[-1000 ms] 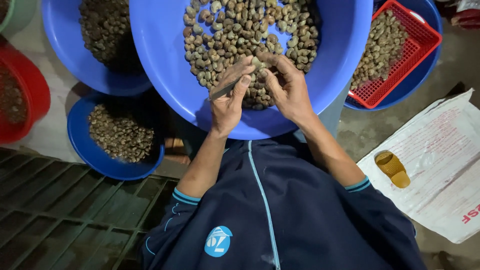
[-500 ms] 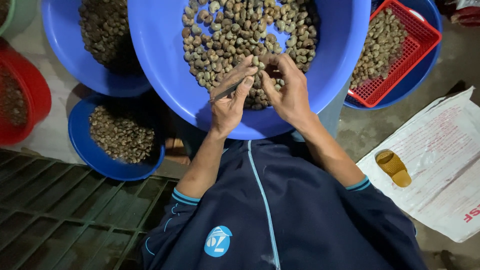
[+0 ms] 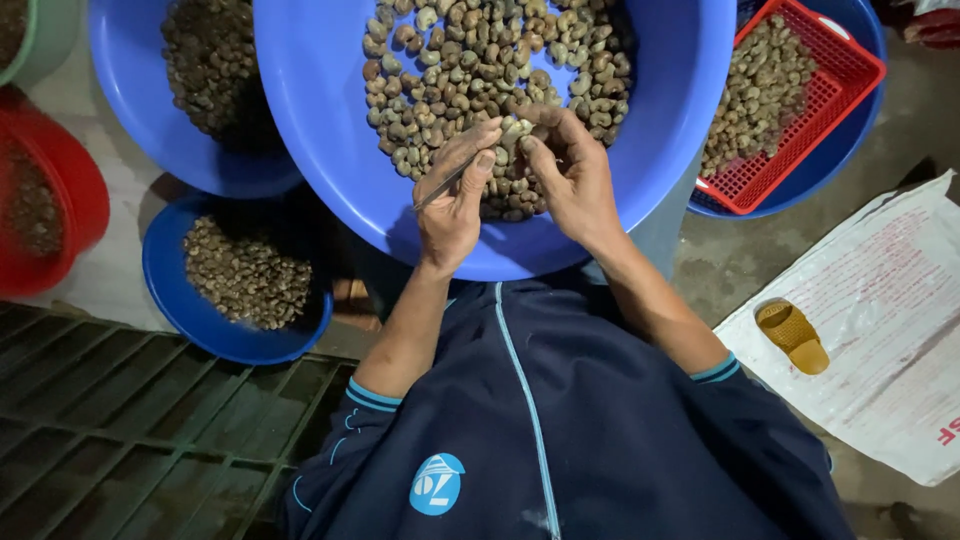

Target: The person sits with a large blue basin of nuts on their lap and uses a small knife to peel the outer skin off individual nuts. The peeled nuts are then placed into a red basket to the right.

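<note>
The large blue basin runs off the top edge, as do the red tub and green tub at left. The small nut between the fingertips is mostly hidden.

nuts in basin, basket right

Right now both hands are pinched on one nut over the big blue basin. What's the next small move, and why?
Probably work the thin blade's tip in the left hand into the pale nut that the right hand pinches, prying the skin off. Both meet at that nut above the blue basin, so scraps fall in.
</note>
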